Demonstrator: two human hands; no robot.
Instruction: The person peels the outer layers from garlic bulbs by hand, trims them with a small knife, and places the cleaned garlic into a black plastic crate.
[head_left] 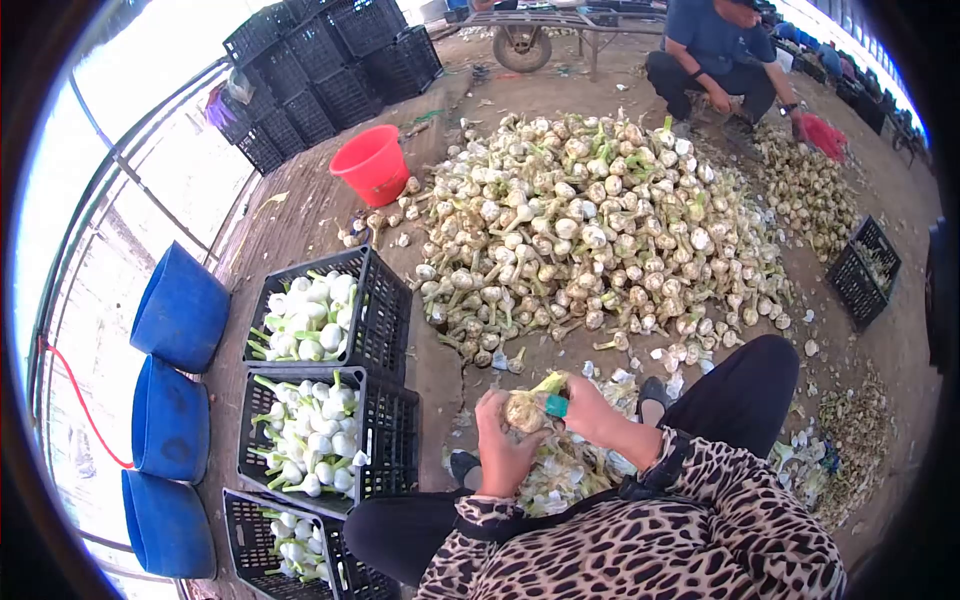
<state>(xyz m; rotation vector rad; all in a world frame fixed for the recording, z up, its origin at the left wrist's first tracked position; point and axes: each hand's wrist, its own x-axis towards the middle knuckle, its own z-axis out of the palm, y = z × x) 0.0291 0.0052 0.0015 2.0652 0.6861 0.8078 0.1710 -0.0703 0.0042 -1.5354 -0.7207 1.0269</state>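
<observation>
My left hand [508,450] is closed around a garlic bulb [524,412] with brownish outer skin, held in front of my knees. My right hand [592,408] is closed at the bulb's yellowish stem end, and a green wrap or band [556,405] shows at its thumb. Peeled-off skins [560,475] lie on the ground below, between my legs. Just beyond my hands rises a big heap of untrimmed garlic [590,230].
To my left stand black crates [385,320] of cleaned white garlic, with blue tubs [172,415] farther out. A red bucket [372,165] sits by the heap, near stacked black crates [320,75]. Another person [720,60] squats at far right near a small crate [862,275].
</observation>
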